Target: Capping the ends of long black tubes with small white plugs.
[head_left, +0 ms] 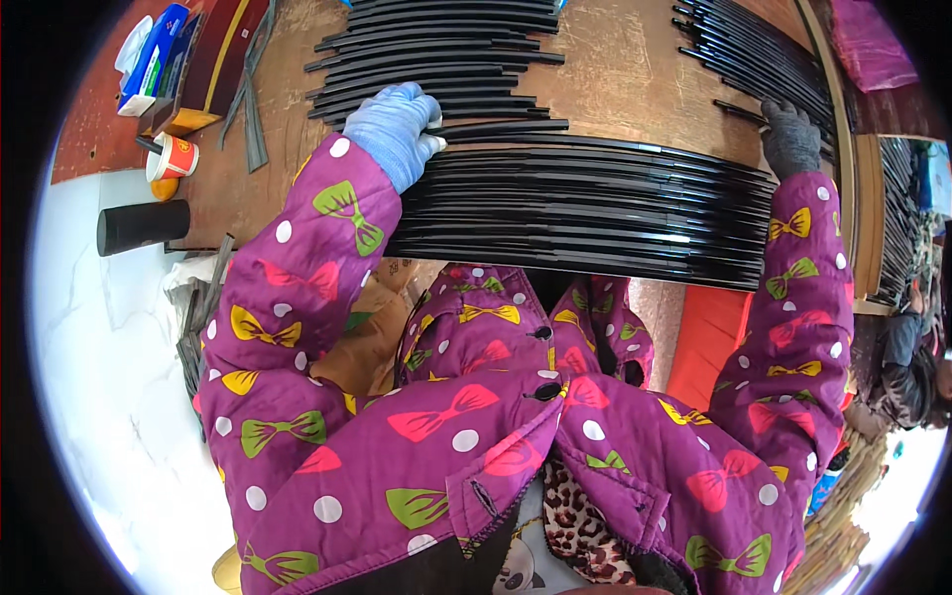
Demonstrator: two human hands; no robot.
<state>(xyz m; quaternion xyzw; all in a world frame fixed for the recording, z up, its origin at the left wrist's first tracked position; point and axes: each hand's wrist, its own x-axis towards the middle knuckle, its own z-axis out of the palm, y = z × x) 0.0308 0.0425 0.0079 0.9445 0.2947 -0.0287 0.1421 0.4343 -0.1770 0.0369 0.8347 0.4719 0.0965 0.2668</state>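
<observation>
Stack of long black strips (pixel 585 213) lies across near edge of wooden table (pixel 635 69), spanning left to right. Left hand (pixel 395 129), pale blue glove, pressed flat on stack's left end, fingers curled over the top strips. Right hand (pixel 790 139), dark grey glove, rests on stack's right end; can't tell if it grips. Second pile of strips (pixel 436 55) farther back. Far left: paper cup (pixel 175 158), black cylinder (pixel 142 226), tissue box (pixel 154 58).
</observation>
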